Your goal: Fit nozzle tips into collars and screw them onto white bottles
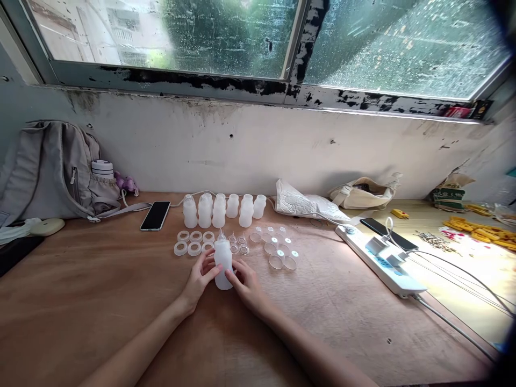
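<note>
Between my hands a frosted white plastic bottle (pixel 223 266) stands upright on the wooden table, with a clear pointed tip at its top. My left hand (pixel 202 271) curls around its left side, thumb across the front. From the right, my right hand (pixel 244 280) grips the lower part, its thumb against the front. Just behind lie several white ring collars (pixel 181 248) in rows at the left. Several small clear teat-like pieces (pixel 243 250) sit behind the bottle. To the right are several clear round caps (pixel 276 262). More frosted bottles (pixel 190 212) stand in rows farther back.
A phone (pixel 155 215) and a grey backpack (pixel 48 166) are at the left. Along the wall lie a white padded packet (pixel 296 199) and a cream pouch (pixel 363 193). A power strip (pixel 381 263) with plugs and cables, a second phone (pixel 389 234) and yellow pieces (pixel 484 231) occupy the right.
</note>
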Action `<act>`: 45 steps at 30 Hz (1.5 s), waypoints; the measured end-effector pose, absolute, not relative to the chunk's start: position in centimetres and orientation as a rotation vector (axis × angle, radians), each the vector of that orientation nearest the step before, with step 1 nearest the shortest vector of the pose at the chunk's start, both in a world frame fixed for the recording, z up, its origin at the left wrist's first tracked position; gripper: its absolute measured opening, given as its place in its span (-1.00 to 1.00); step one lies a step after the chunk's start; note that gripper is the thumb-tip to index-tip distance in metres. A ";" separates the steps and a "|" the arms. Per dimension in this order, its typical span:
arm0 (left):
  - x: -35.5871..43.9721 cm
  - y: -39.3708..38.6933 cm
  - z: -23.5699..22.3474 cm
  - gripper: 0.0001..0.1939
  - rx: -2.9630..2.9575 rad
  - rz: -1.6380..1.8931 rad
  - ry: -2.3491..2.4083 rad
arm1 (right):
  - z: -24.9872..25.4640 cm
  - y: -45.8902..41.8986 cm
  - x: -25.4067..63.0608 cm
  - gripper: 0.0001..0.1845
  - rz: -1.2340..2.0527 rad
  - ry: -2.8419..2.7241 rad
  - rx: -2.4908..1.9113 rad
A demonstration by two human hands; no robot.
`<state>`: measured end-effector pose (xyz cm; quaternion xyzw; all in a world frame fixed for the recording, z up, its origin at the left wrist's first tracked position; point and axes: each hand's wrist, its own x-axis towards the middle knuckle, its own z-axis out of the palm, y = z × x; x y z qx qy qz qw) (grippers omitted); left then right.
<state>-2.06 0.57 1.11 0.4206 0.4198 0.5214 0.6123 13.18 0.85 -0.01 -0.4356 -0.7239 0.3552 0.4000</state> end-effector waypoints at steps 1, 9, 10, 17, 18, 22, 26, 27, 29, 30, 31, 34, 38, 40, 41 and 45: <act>-2.1 0.5 1.1 -0.48 1.002 1.199 0.973 | 0.1 0.8 13.2 -0.67 0.901 -1.859 -1.074; -2.2 0.7 1.0 -0.48 1.098 1.167 0.999 | -0.2 2.5 14.3 -0.75 0.532 -1.991 -1.009; -2.2 0.8 1.0 -0.46 1.089 1.167 1.015 | 0.1 3.3 14.8 -0.76 0.417 -1.994 -1.037; -2.5 1.0 1.1 -0.46 1.059 1.197 1.020 | 2.9 10.8 20.1 -0.66 -0.082 -2.162 -1.539; -2.5 1.0 1.0 -0.43 1.038 1.200 1.025 | 2.9 11.5 20.6 -0.63 -0.079 -2.223 -1.560; -2.7 1.1 1.2 -0.43 1.017 1.204 1.033 | 2.8 12.7 21.3 -0.72 -0.055 -2.302 -1.555; -3.1 1.2 1.9 -0.53 1.076 1.232 1.073 | 3.9 10.9 20.3 -0.78 -0.021 -2.114 -1.440; -3.2 1.2 2.0 -0.54 1.091 1.222 1.076 | 4.1 10.0 19.9 -0.75 0.057 -2.006 -1.375; -3.4 1.4 2.2 -0.53 1.118 1.177 1.079 | 4.1 8.1 19.2 -0.72 0.277 -1.824 -1.280; -3.5 1.5 2.2 -0.52 1.129 1.154 1.090 | 3.8 7.2 18.9 -0.71 0.382 -1.753 -1.252; -3.5 1.6 2.2 -0.51 1.137 1.135 1.110 | 3.3 6.4 18.6 -0.72 0.477 -1.703 -1.225; -3.7 1.9 2.0 -0.50 1.171 1.098 1.168 | 1.5 4.7 18.1 -0.73 0.667 -1.571 -1.187; -3.8 2.2 1.6 -0.65 1.280 1.060 1.190 | 0.0 3.8 17.9 -0.70 0.874 -1.536 -1.178; -3.8 2.2 1.4 -0.68 1.312 1.029 1.195 | 0.0 3.6 17.7 -0.70 0.917 -1.544 -1.175; -3.8 2.3 1.4 -0.68 1.316 1.015 1.199 | 0.0 3.5 17.6 -0.71 0.930 -1.543 -1.169; -3.8 2.3 1.3 -0.68 1.299 0.991 1.207 | 0.2 2.9 17.1 -0.76 1.000 -1.536 -1.110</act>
